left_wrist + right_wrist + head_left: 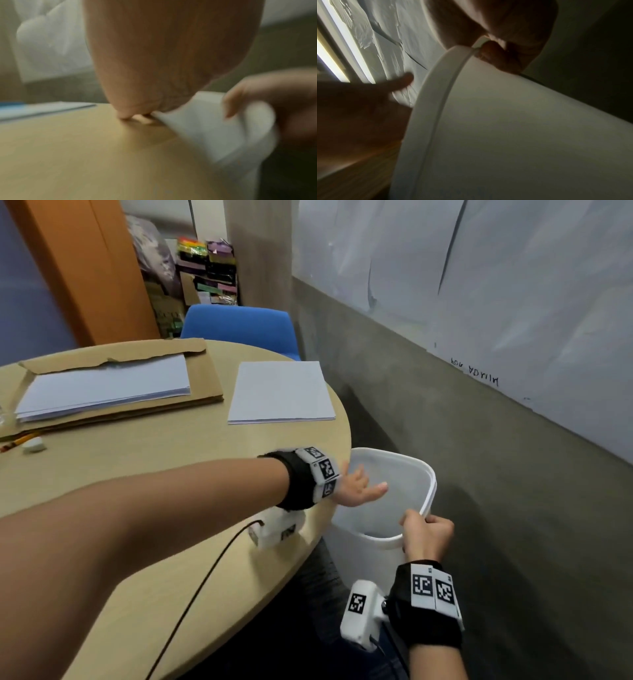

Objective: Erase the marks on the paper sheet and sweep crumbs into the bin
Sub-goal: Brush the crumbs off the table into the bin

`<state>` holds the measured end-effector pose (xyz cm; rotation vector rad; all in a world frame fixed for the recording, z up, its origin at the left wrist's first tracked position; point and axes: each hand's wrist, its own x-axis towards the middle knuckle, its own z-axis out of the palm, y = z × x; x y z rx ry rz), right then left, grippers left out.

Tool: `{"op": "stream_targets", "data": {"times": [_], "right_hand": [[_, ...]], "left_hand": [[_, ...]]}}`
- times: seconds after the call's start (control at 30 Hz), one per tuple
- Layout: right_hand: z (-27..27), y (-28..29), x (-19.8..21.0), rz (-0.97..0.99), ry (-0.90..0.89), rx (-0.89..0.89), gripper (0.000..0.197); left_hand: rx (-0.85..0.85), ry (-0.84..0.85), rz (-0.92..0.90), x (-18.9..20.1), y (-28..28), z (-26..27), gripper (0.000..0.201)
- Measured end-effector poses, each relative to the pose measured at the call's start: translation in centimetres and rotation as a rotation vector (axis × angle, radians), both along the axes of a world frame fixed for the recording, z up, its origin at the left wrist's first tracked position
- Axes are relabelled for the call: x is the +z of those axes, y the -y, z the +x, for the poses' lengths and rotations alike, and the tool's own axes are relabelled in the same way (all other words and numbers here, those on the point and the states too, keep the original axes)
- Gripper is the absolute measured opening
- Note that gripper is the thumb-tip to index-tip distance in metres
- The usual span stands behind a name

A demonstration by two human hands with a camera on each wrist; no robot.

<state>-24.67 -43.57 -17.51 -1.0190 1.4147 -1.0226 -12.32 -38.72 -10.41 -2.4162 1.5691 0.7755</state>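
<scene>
Left grip: my left hand [359, 487] lay spread, fingers straight, at the desk [164, 460] edge, reaching over the bin's mouth at 3 o'clock of the desk.
Right grip: my right hand [428, 534] pinched the rim of the bin [421, 474] at its 6 o'clock side, fingers curled over it, holding it against the desk edge.
Paper sheet: the paper sheet [281, 392] lay flat at 12 o'clock from my left hand, well apart; I saw no marks on it.
Crumbs: too small to make out.
Risk: I judged that a gap between rim and desk edge would let crumbs fall to the floor; a hard sweep could tip the light bin.
Materials: bin smooth white plastic, rounded with a thin lip; desk pale wood laminate, round-edged; sheet thin, crisp, rectangular.
</scene>
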Motion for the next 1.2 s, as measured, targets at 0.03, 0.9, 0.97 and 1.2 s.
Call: {"op": "stream_targets", "data": {"times": [0.03,0.9,0.97,1.2], "right_hand": [[0.1,0.0,0.0,0.007,0.011,-0.002,0.054],[0.0,1.8,-3.5,0.065,-0.062,0.075,0.053],[-0.1,2.0,-3.3,0.059,-0.073,0.072,0.046],[-0.4,2.5,-2.4,0.037,-0.087,0.031,0.035]], "left_hand": [[-0.036,-0.093,-0.014,0.7,0.7,-1.6,0.054],[0.251,-0.021,-0.038,-0.5,-1.9,7.8,0.076],[0.304,-0.096,-0.16,0.4,-1.5,8.6,0.067],[0.447,0.206,-0.02,0.8,-2.3,9.2,0.086]]}}
